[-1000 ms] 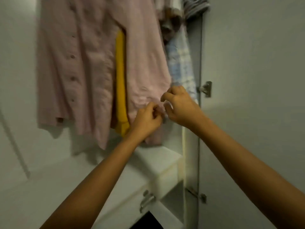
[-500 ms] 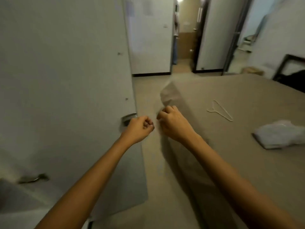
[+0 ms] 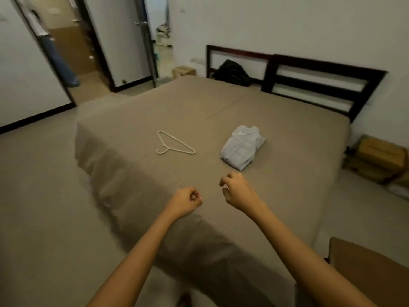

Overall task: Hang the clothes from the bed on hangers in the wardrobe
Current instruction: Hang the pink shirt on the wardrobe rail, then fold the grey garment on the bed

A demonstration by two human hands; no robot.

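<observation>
A folded light grey garment (image 3: pixel 243 147) lies on the bed (image 3: pixel 287 185), which has a brown cover. To its left a white hanger (image 3: pixel 174 144) lies flat on the cover. My left hand (image 3: pixel 184 201) hovers over the near part of the bed with its fingers curled into a fist and nothing in it. My right hand (image 3: pixel 238 190) is beside it, fingers loosely curled and holding nothing, a short way in front of the garment. The wardrobe is out of view.
A dark headboard (image 3: pixel 321 83) runs along the far wall with a black bag (image 3: pixel 231 73) against it. Cardboard boxes (image 3: pixel 376 158) sit on the floor at the right. A brown box corner (image 3: pixel 365 269) is at the lower right. A person (image 3: pixel 55 56) stands in the doorway at the left.
My view swung from the hanging pink shirt in the wardrobe round to the bed. Both hands let go of the shirt and now hover over the bed.
</observation>
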